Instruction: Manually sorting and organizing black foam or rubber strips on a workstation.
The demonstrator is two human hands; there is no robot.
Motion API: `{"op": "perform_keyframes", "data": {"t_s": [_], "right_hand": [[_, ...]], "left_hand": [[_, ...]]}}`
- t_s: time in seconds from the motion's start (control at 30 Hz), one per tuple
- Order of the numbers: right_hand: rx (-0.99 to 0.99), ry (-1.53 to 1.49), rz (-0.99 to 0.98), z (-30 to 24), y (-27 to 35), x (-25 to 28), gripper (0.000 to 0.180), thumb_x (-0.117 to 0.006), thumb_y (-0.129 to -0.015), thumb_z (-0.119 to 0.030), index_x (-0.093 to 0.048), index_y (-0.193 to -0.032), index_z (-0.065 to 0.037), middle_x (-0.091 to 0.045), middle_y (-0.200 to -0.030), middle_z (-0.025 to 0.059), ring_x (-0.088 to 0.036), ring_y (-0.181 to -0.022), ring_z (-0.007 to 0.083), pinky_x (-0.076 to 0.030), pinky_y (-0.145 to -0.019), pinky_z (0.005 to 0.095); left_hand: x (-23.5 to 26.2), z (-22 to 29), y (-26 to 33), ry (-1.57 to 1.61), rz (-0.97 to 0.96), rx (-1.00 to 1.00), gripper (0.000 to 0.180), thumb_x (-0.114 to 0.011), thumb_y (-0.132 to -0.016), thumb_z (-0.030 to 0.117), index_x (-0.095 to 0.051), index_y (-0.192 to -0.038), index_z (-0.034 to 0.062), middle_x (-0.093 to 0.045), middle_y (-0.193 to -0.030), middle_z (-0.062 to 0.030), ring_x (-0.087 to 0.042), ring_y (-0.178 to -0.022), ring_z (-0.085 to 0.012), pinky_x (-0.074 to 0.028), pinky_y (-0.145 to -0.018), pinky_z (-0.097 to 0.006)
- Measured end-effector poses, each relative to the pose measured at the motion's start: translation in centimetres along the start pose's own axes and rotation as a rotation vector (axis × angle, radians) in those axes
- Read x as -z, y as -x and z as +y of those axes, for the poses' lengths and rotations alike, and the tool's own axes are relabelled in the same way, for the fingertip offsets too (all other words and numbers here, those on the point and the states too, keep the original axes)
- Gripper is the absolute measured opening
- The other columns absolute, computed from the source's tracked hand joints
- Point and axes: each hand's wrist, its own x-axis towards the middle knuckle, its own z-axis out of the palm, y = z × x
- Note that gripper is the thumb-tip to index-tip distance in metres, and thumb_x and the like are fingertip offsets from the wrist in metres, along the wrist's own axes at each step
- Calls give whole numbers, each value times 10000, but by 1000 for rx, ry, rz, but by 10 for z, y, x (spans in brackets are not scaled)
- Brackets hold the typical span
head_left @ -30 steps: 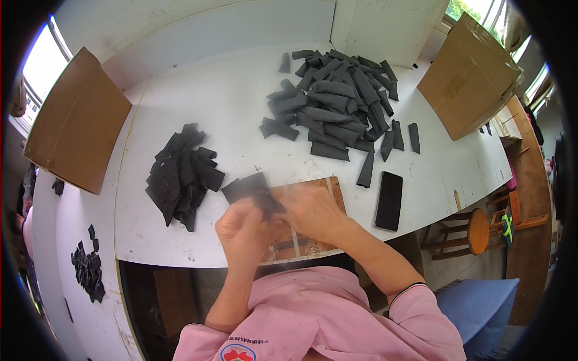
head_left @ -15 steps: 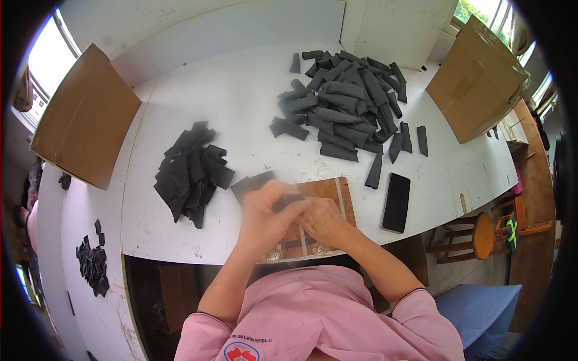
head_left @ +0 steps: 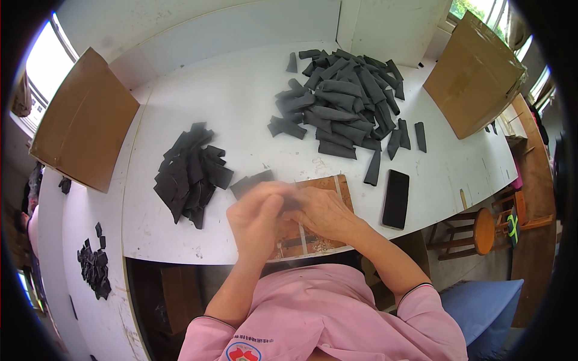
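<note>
Dark piece between the hands, over the brown board! Left hand and right hand have drawn closer than a second ago, both on it; blur hides whether fingers pinch. Flat pile left, grey tubes beyond.

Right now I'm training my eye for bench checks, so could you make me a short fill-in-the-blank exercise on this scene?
1. The phone lies to the ____ of the brown board.
2. In size, the left pile is ____ than the far pile.
3. Rather than pale, the piece between the left hand and right hand is ____.
4. The colour of the shirt is ____.

Missing words: right; smaller; dark; pink.
</note>
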Motion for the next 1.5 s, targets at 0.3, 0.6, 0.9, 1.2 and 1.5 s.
{"op": "perform_keyframes", "data": {"t_s": [0.3,0.6,0.9,1.2,1.5], "right_hand": [[46,160,-46,-3,4,-8,262,-591,-752,-279,-531,-640,-50,-538,-593,83,-554,-619,249,-425,-509,351],[56,99,-25,1,5,-9,301,-581,-778,-268,-520,-595,-37,-516,-541,100,-531,-515,245,-419,-483,334],[-317,-771,72,34,-72,53,432,-390,-888,-397,-521,-850,13,-501,-576,32,-474,-524,86,-387,-478,218],[-592,-606,-127,0,40,-2,282,-449,-883,-246,-551,-789,0,-509,-590,14,-473,-534,68,-382,-488,203],[-497,-863,29,-43,34,-70,236,-559,-819,-224,-561,-856,10,-538,-627,38,-492,-581,101,-405,-536,238]], "left_hand": [[11,-1,4,397,97,175,161,-527,-842,156,-563,-858,0,-589,-850,-113,-538,-855,-223,-394,-834,-347],[18,-1,-4,114,58,132,179,-518,-851,140,-553,-807,-31,-599,-845,-140,-537,-806,-165,-397,-762,-286],[75,-120,-45,-1162,122,263,288,-610,-726,208,-571,-850,-49,-580,-800,-197,-559,-756,-337,-443,-682,-391],[89,-129,-47,-1277,-47,-200,60,-581,-723,48,-539,-740,9,-545,-760,-155,-503,-717,-304,-416,-615,-381],[87,-58,-1,238,722,218,141,-509,-859,135,-496,-861,-5,-572,-791,-79,-550,-616,-139,-461,-580,-247]]}}
